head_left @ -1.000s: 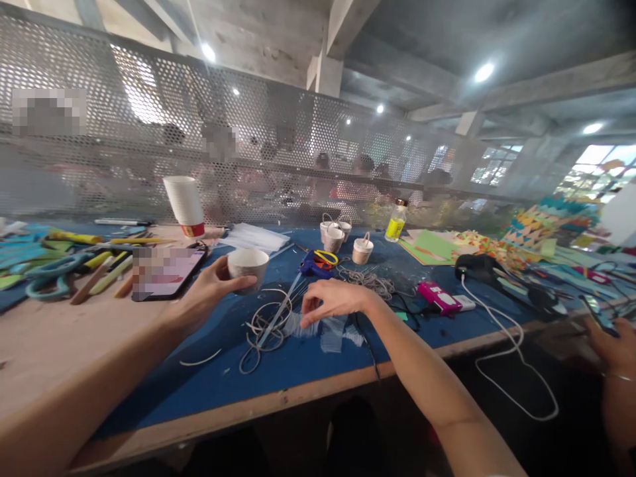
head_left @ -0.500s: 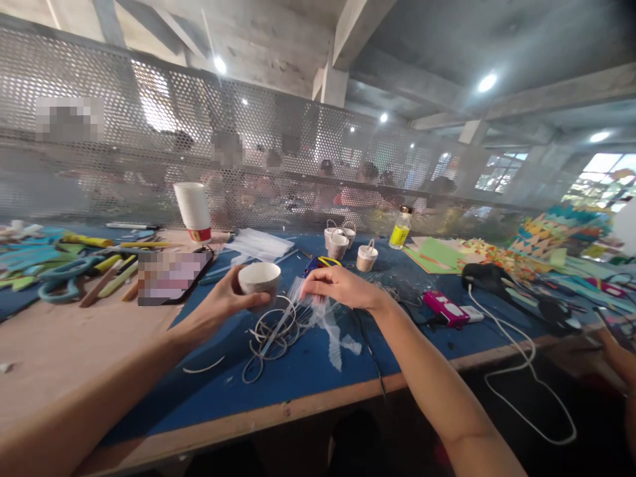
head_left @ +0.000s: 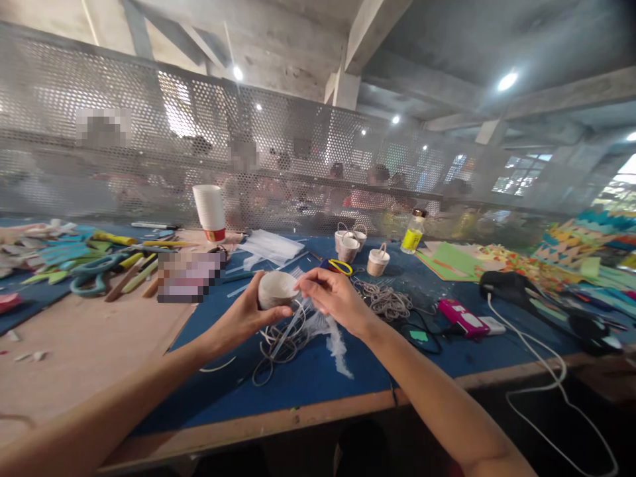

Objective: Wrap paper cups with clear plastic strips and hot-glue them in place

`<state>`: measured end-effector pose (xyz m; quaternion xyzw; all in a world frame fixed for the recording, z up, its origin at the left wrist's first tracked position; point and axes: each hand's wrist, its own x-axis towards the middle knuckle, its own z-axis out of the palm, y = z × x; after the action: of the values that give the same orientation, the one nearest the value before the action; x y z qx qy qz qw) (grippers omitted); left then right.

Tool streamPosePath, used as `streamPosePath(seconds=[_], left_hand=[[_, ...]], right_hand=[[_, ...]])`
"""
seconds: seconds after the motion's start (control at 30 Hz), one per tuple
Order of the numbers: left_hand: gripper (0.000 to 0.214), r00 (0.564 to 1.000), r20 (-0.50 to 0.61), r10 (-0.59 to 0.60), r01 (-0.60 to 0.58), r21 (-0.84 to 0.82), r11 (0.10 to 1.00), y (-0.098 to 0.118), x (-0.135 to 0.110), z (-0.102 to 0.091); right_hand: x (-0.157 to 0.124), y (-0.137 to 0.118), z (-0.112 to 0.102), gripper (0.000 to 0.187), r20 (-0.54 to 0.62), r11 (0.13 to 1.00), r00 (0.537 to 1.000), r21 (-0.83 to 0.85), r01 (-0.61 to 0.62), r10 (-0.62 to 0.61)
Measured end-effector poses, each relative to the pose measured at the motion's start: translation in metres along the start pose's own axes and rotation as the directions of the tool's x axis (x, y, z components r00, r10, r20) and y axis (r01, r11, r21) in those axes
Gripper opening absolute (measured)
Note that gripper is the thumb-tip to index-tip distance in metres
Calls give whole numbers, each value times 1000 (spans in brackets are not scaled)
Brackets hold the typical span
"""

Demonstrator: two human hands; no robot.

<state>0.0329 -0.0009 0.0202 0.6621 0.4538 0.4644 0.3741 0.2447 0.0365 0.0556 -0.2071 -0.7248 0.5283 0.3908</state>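
A small whitish cup [head_left: 275, 290] is tipped slightly toward the right in my left hand [head_left: 246, 311], the thumb along its lower front and the fingers behind it. Close to the right side of the rim, my right hand [head_left: 335, 299] has its fingertips pinched together. Whatever is between those fingertips is too small to make out. Under both hands lie loops of grey-white cord [head_left: 285, 344], clear strips and a piece of white torn film [head_left: 338, 351]. Yellow-handled scissors [head_left: 339, 266] rest just behind my right hand.
Several small handled cups [head_left: 379, 260] stand behind. A stack of paper cups [head_left: 209, 212] and a phone [head_left: 186, 278] are leftward, near blue-handled scissors [head_left: 94, 273]. Rightward are a cord bundle [head_left: 385, 301], a yellow-labelled bottle [head_left: 413, 232], a magenta box [head_left: 462, 318] and a white cable [head_left: 534, 351].
My right hand has come up to the cup's rim, its fingers now pinched. The cup has tilted toward it in my left hand. The whole view has shifted a little leftward.
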Motion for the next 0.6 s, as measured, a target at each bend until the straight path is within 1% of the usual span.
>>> streamPosePath(seconds=[0.1,0.2,0.3,0.47,0.6], left_hand=[[48,1000,22,7,-7,2,1000,4,-4,4],[45,1000,19,-9,9,-8,1000,7,-9,5],[50,1000,-3,7,-7,12,1000,8,-12,6],[65,994,-53,93,-87,108,990,11,-12,7],[69,989,-83,121,-106,160,981,10,-12,8]], right_hand=[[-1,1,2,29,-26,998,999,60,-17,18],[-3,-1,2,31,-35,997,999,82,7,-4],[-7,-5,2,31,-54,999,998,39,26,-24],[-12,-13,1,25,-76,999,996,-15,44,-45],[-16,-19,3,23,-80,994,994,-81,70,-76]])
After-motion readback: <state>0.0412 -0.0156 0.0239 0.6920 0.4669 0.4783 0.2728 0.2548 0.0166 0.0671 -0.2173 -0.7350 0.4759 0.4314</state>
